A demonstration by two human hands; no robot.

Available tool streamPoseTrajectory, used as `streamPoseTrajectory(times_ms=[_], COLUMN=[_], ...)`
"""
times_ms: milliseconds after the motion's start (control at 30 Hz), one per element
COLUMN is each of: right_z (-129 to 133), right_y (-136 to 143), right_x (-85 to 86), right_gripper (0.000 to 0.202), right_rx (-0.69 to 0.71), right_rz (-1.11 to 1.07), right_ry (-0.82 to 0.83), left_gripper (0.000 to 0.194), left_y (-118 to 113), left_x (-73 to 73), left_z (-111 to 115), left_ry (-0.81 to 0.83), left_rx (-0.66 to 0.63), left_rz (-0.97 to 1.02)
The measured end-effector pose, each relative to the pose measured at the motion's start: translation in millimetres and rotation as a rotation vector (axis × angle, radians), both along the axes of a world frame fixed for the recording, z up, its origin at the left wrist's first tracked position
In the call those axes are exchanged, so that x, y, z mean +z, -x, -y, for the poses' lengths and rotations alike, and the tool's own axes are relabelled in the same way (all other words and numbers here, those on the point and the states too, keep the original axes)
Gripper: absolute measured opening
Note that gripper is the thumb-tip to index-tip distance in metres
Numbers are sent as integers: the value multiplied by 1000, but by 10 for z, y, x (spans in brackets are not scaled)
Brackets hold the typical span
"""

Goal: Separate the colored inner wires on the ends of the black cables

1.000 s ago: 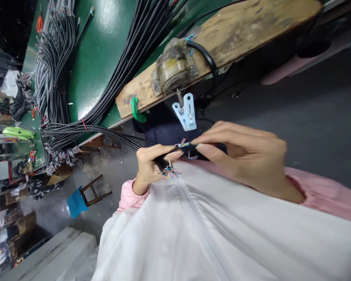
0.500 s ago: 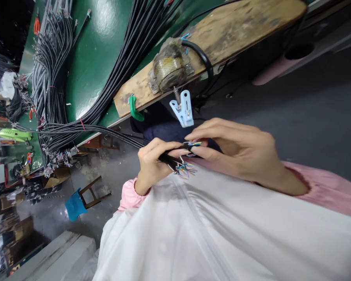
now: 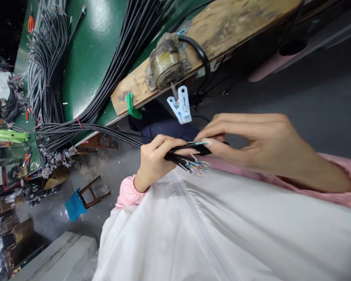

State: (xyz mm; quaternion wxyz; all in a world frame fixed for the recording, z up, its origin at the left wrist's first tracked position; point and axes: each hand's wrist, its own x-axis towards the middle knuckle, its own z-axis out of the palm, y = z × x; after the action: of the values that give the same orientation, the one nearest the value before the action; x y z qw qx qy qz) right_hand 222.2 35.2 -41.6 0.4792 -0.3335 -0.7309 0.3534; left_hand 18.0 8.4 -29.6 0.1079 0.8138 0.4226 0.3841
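Note:
My left hand (image 3: 158, 156) is closed around several black cables (image 3: 178, 159). Their stripped ends fan out into thin coloured wires (image 3: 199, 167) just above the white garment on my lap. One cable end lies higher than the others, and its coloured wires (image 3: 201, 143) are pinched between the thumb and fingers of my right hand (image 3: 242, 140). A light blue clip (image 3: 181, 106) sits beyond my hands, on the spindle of a small motor (image 3: 166, 64) wrapped in clear, yellowish covering.
The motor is mounted on a stained wooden board (image 3: 231, 31), with a green clamp (image 3: 132, 106) at its near end. Black cable bundles (image 3: 117, 66) cross the green table (image 3: 84, 50). Grey cables (image 3: 36, 78) are heaped at left. A stool with a blue cover (image 3: 75, 205) stands below.
My right hand has moved a little to the right along the wires, and more of the cable end shows between my hands. My left hand keeps its hold on the cables.

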Motion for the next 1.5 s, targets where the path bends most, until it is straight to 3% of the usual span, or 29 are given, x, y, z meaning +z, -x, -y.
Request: streamPoseTrajectory(times_ms=[33,167,200,333,533,767,967,1133,1267,1333,1500], right_z=[-35,-225,-255,-230,-94,-89,-31,27,28,-3,-117], right_y=[-49,-130,-112,35,211,359,451,442,345,287,155], right_x=[-3,-65,-75,-40,18,-26,-52,-51,-29,-17,-14], right_gripper=[16,23,25,20,21,33,38,25,21,23,43], right_rx=[51,474,500,346,292,252,196,-28,-247,-168,265], right_rz=[11,-51,-96,-279,-357,-388,-381,-289,-213,-210,-213], right_ry=[34,240,293,352,320,307,283,43,19,87,307], left_gripper=[29,34,35,39,54,45,48,48,36,33,28], left_y=[1,9,9,8,48,53,67,62,43,31,5], left_x=[-10,8,23,55,30,158,130,104,117,124,142], left_z=[-3,2,9,66,138,122,132,146,162,167,163], left_ry=[-9,-57,-58,24,205,182,221,216,164,180,206], left_rx=[-14,-90,-87,4,74,61,42,47,54,51,27], left_rz=[-28,-73,-49,86,197,267,280,243,273,287,290])
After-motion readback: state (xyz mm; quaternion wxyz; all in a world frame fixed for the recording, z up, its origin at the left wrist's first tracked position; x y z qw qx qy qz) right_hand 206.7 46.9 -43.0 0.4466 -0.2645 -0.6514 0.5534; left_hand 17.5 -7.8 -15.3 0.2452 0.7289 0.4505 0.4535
